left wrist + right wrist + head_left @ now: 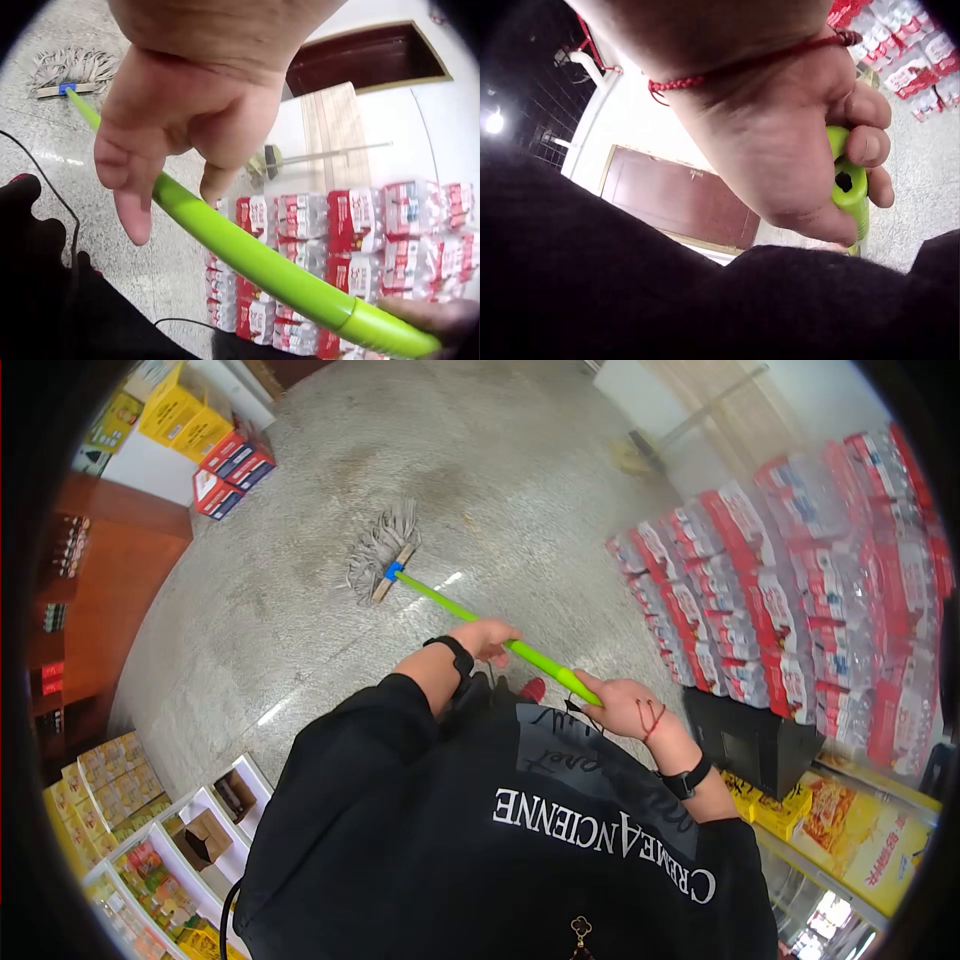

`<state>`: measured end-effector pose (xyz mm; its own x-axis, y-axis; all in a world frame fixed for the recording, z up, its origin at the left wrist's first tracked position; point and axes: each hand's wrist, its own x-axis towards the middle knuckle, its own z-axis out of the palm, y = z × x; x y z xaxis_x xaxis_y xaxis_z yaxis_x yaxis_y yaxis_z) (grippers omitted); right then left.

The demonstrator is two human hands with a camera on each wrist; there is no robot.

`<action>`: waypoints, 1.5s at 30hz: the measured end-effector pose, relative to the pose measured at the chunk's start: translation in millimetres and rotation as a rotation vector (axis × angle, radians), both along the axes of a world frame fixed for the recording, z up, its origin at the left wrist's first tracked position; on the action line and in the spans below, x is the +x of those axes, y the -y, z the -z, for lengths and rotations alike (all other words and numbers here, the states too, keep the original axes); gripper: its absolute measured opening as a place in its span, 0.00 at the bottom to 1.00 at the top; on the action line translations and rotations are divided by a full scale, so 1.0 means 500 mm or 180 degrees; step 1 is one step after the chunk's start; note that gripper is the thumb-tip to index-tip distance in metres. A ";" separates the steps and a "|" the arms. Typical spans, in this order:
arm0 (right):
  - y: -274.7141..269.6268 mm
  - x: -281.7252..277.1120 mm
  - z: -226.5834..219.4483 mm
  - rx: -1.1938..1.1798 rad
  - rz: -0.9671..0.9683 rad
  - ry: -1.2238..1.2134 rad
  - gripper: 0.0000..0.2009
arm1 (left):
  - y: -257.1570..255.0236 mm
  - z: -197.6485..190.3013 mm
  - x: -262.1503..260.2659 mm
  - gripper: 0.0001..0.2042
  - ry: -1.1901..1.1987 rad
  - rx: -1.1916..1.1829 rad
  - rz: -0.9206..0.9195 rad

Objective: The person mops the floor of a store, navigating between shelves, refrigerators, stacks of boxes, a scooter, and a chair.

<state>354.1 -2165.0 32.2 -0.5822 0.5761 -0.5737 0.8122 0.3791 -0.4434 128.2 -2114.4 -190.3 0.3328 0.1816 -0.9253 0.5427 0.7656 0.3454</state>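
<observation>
A mop with a bright green handle (pixel 543 663) slants across the head view. Its grey string head (pixel 372 552), joined by a blue clip (pixel 394 571), lies spread on the floor ahead. My left hand (pixel 486 637) holds the handle partway down, thumb on one side and fingers on the other in the left wrist view. Up at the top end, my right hand (pixel 622 707) grips the handle, its fingers wrapped round it. The hole in the handle's end (pixel 844 181) shows beside that palm in the right wrist view.
Shrink-wrapped bottle packs (pixel 745 595) are stacked at the right, by a black box (pixel 745 735). Yellow and red cartons (pixel 190 415) stand far left. White bins (pixel 190 850) with packets sit near left. Another long-handled tool (pixel 322 156) leans at the far wall.
</observation>
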 end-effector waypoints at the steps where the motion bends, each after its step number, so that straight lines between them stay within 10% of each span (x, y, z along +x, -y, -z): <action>1: 0.012 0.050 -0.018 -0.0044 0.0066 0.0061 0.27 | 0.000 -0.002 0.053 0.23 0.0014 -0.0004 0.0047; 4: 0.065 0.196 -0.055 -0.0177 0.0326 0.0263 0.28 | -0.007 -0.033 0.197 0.30 0.0482 -0.0123 0.1110; 15: 0.120 0.439 -0.107 0.0065 0.1257 0.0352 0.25 | 0.003 -0.073 0.460 0.27 0.1067 -0.0374 0.1266; 30: -0.153 0.338 -0.095 0.0653 0.0801 0.0141 0.25 | -0.168 0.091 0.377 0.15 0.0217 -0.0466 -0.1540; 33: -0.145 0.330 0.017 0.0417 0.0956 -0.0254 0.25 | -0.163 0.233 0.345 0.14 -0.0344 0.0150 -0.1840; 35: -0.129 0.310 0.090 0.0187 0.1093 -0.0352 0.25 | -0.156 0.432 0.260 0.14 0.0318 0.2762 -0.0131; 38: -0.123 0.298 0.138 0.0056 0.1051 -0.0646 0.27 | -0.201 0.157 0.305 0.09 -0.1199 0.0868 -0.1353; 39: -0.122 0.300 0.144 -0.0093 0.0957 -0.0537 0.28 | -0.202 0.172 0.301 0.09 -0.1232 0.0872 -0.1334; 41: -0.118 0.312 0.138 -0.0250 0.0880 -0.0450 0.28 | -0.201 0.247 0.294 0.08 -0.1368 0.1882 0.1065; 45: -0.087 0.375 0.083 -0.0173 0.0783 -0.0547 0.28 | -0.172 0.300 0.367 0.07 -0.1035 0.1851 0.1314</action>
